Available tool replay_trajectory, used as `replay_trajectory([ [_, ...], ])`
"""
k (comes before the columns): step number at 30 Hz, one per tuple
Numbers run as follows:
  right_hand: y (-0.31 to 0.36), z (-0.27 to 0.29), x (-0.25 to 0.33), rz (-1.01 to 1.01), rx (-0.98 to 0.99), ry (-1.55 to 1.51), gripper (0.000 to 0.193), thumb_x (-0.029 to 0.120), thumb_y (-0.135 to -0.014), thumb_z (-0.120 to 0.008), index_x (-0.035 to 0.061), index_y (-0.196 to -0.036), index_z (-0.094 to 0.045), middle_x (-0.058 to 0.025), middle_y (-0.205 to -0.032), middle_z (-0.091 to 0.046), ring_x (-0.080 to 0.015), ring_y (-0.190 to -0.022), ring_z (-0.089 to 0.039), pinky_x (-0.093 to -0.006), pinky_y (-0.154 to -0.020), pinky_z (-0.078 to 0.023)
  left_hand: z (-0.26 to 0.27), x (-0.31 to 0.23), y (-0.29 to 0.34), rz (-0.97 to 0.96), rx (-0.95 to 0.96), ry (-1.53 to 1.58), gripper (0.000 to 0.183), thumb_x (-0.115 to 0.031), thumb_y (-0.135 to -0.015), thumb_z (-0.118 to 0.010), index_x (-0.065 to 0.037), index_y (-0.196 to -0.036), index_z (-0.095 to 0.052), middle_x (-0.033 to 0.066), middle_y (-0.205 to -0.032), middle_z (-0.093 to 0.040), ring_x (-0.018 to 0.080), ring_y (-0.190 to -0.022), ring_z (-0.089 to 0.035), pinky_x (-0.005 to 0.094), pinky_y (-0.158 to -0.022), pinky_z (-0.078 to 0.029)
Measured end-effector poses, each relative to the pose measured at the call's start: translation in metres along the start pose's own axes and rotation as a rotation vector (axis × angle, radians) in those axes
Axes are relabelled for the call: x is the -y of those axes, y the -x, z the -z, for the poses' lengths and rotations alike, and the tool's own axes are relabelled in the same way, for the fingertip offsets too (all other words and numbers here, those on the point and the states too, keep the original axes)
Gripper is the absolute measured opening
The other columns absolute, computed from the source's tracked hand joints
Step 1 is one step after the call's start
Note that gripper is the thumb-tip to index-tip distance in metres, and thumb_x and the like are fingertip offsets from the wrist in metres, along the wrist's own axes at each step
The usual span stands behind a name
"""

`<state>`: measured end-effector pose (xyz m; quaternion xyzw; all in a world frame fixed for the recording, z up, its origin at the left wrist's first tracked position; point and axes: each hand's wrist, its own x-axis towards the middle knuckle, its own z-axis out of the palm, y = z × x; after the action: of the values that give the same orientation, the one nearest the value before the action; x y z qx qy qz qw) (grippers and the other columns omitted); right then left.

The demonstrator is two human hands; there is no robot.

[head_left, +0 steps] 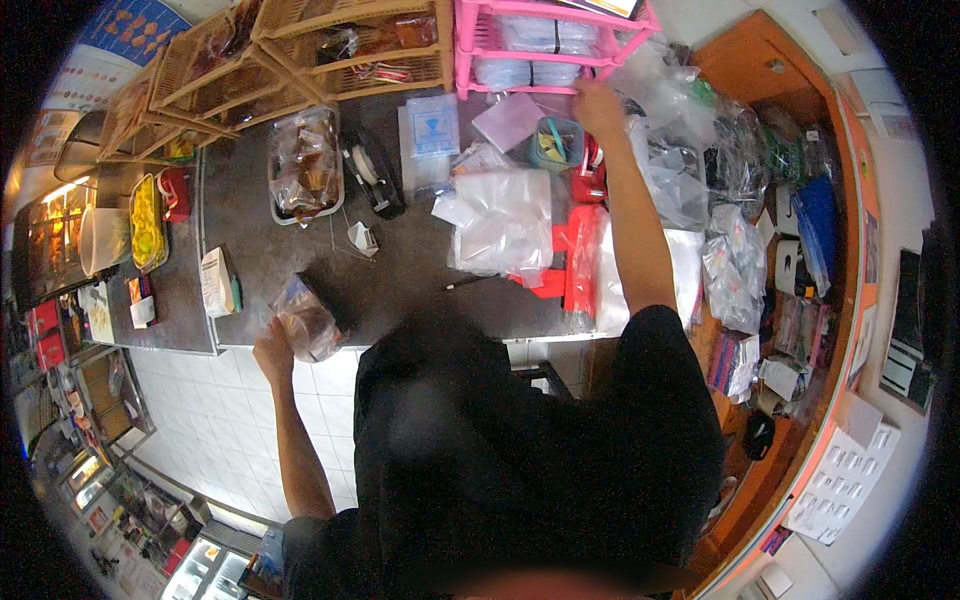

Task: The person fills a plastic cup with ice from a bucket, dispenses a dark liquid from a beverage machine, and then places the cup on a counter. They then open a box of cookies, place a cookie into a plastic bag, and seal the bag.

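My left hand (pixel 272 352) is closed on a clear plastic bag (pixel 306 322) with something brown inside, at the front edge of the dark counter (pixel 385 262). What exactly fills the bag I cannot make out. My right arm stretches far forward, and my right hand (pixel 599 108) is at the lower right corner of the pink rack (pixel 463 60). Its fingers are too small and blurred to read. Folded clear bags (pixel 530 75) lie on the rack's tiers. Just left of my right wrist stands a teal container (pixel 556 142) with small items in it.
Clear plastic bags (pixel 505 215) lie in a pile mid-counter, beside red bags (pixel 581 262). A tray of brown packed food (pixel 306 165) and a black tape dispenser (pixel 370 178) stand farther left. Tan racks (pixel 350 50) line the back. A yellow-filled tray (pixel 148 225) is at far left.
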<state>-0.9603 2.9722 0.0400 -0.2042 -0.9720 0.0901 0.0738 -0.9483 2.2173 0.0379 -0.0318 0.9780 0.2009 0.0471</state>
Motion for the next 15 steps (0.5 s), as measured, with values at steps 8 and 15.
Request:
replay_trajectory([
  [8, -0.062, -0.116, -0.008, 0.308, 0.491, 0.108, 0.035, 0.021, -0.089, -0.051, -0.003, -0.096, -0.076, -0.0285, -0.104, -0.071, -0.0424, -0.094, -0.071, -0.0525, -0.09, -0.054, 0.011, -0.005, 0.008, -0.003, -0.004, -0.036, 0.05, -0.038, -0.103, -0.055, 0.007, -0.086, -0.069, 0.0327, -0.081, -0.066, 0.0494, -0.078, -0.067, 0.0529, -0.064, -0.048],
  [15, -0.076, -0.152, -0.013, 0.292, 0.521, 0.161, 0.033, 0.021, -0.085, -0.054, -0.0028, -0.093, -0.075, -0.0266, -0.103, -0.073, -0.0407, -0.092, -0.072, -0.052, -0.087, -0.054, 0.008, -0.015, 0.01, -0.008, -0.042, -0.078, 0.048, -0.036, -0.103, -0.057, 0.007, -0.087, -0.07, 0.0301, -0.078, -0.067, 0.0452, -0.074, -0.069, 0.0514, -0.063, -0.049],
])
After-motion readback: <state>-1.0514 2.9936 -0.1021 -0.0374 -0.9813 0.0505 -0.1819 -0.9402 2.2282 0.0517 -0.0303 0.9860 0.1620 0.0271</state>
